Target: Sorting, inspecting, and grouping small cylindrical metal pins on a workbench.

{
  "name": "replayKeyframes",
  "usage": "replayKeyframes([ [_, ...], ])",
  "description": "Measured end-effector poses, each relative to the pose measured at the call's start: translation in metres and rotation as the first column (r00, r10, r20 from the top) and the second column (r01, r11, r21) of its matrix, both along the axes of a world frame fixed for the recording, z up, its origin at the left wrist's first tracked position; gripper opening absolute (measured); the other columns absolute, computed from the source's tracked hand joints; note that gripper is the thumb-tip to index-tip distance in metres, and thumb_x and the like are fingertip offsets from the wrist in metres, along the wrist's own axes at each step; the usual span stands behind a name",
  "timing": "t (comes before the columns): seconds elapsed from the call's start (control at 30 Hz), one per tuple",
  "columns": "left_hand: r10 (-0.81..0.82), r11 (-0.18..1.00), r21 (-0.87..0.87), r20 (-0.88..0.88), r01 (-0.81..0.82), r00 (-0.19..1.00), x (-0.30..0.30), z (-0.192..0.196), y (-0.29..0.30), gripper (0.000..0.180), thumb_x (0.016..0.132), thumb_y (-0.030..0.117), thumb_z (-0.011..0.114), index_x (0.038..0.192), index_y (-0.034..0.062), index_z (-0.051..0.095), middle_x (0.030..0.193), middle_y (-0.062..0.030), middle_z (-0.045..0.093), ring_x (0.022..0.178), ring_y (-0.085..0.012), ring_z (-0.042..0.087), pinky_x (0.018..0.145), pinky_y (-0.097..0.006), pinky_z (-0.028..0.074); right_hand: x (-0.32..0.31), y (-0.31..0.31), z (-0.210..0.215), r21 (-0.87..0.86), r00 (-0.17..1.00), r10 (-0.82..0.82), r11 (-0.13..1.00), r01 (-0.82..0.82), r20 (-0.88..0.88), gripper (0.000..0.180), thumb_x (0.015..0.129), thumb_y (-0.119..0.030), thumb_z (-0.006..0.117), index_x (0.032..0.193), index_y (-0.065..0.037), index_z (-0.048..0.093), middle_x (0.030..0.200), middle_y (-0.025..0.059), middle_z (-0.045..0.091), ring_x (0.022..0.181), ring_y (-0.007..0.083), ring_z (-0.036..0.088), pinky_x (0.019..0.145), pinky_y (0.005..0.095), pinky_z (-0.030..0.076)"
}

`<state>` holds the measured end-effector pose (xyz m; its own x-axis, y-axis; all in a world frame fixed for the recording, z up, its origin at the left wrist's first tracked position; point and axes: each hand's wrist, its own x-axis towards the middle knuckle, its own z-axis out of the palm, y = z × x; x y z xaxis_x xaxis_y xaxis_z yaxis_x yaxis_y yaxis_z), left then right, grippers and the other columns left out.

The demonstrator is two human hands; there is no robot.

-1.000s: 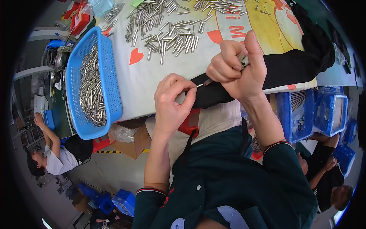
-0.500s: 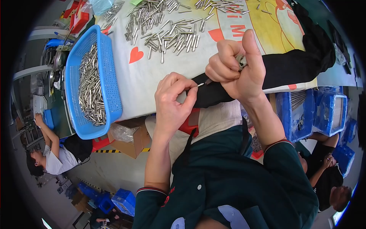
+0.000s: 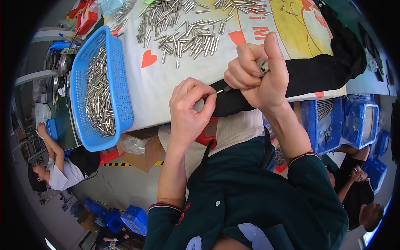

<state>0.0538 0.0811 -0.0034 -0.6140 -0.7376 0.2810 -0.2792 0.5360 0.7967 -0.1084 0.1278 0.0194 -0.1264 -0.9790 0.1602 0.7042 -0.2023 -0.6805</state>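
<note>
Left hand (image 3: 188, 109) pinches a thin metal pin (image 3: 219, 91) against the fisted right hand (image 3: 259, 74), above a black cloth (image 3: 316, 75), with loose pins (image 3: 183, 35) and blue basket (image 3: 121, 83) beyond.

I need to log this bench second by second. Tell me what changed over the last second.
Almost nothing. The left hand still pinches the thin metal pin at its tip, and the right hand, thumb up, keeps its fist around the other end; both shifted only slightly. The blue perforated plastic basket of metal rods and the loose pile of metal rods on the table stayed put.
</note>
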Motion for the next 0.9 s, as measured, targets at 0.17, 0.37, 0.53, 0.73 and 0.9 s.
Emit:
replayKeyframes([
  [0.17, -0.001, 1.0, 0.007, 0.004, 0.001, 1.0, 0.0, 0.001, 0.001, 0.008, 0.066, -0.002, 0.064, 0.07, 0.0028, 0.061, 0.067, -0.005, 0.053, 0.064, -0.0203, 0.052, 0.063, -0.031, 0.04, 0.001, 0.0, 0.0, 0.012, 1.0, -0.007, 1.0, 0.007, 0.006, 0.06, 0.093, -0.057, 0.026, 0.055, -0.012, 0.027, 0.044, -0.0048, 0.021, 0.043, 0.0066, 0.013, 0.042, 0.0241, 0.013],
  [0.37, -0.011, 0.999, 0.053, 0.024, 0.01, 1.0, 0.002, 0.002, 0.0, 0.008, 0.067, -0.002, 0.066, 0.072, 0.0022, 0.062, 0.068, -0.0053, 0.054, 0.066, -0.0206, 0.052, 0.064, -0.031, 0.039, 0.002, 0.0, -0.002, 0.001, 1.0, 0.005, 1.0, -0.005, 0.004, 0.055, 0.095, -0.05, 0.028, 0.055, -0.012, 0.027, 0.044, -0.0047, 0.02, 0.043, 0.0069, 0.013, 0.042, 0.0242, 0.013],
  [0.53, -0.014, 0.997, 0.072, 0.034, 0.012, 0.999, 0.002, 0.003, 0.0, 0.008, 0.067, -0.002, 0.067, 0.072, 0.0021, 0.062, 0.069, -0.0052, 0.054, 0.066, -0.0206, 0.052, 0.065, -0.031, 0.038, 0.009, 0.002, 0.0, -0.019, 0.999, -0.024, 1.0, 0.023, -0.042, 0.045, 0.095, -0.033, 0.034, 0.056, -0.011, 0.028, 0.047, -0.0042, 0.022, 0.044, 0.007, 0.016, 0.043, 0.0248, 0.016],
  [0.73, -0.019, 1.0, 0.017, 0.048, 0.019, 0.999, 0.0, 0.005, -0.004, 0.008, 0.067, -0.001, 0.066, 0.072, 0.002, 0.062, 0.069, -0.0056, 0.055, 0.066, -0.021, 0.053, 0.064, -0.031, 0.037, 0.016, 0.0, 0.007, -0.016, 0.986, -0.04, 0.999, 0.038, -0.163, 0.039, 0.092, -0.022, 0.037, 0.057, -0.009, 0.029, 0.053, -0.0044, 0.023, 0.047, 0.0063, 0.02, 0.044, 0.0248, 0.016],
  [0.9, -0.004, 1.0, 0.031, 0.036, 0.003, 0.999, -0.004, 0.011, 0.0, 0.006, 0.069, -0.001, 0.066, 0.073, 0.0013, 0.061, 0.07, -0.0069, 0.055, 0.066, -0.0232, 0.053, 0.065, -0.032, 0.038, 0.02, -0.002, 0.014, 0.024, 0.956, -0.089, 0.995, 0.1, -0.281, 0.039, 0.092, -0.023, 0.037, 0.056, -0.009, 0.029, 0.05, -0.0041, 0.022, 0.045, 0.0067, 0.019, 0.044, 0.0253, 0.017],
])
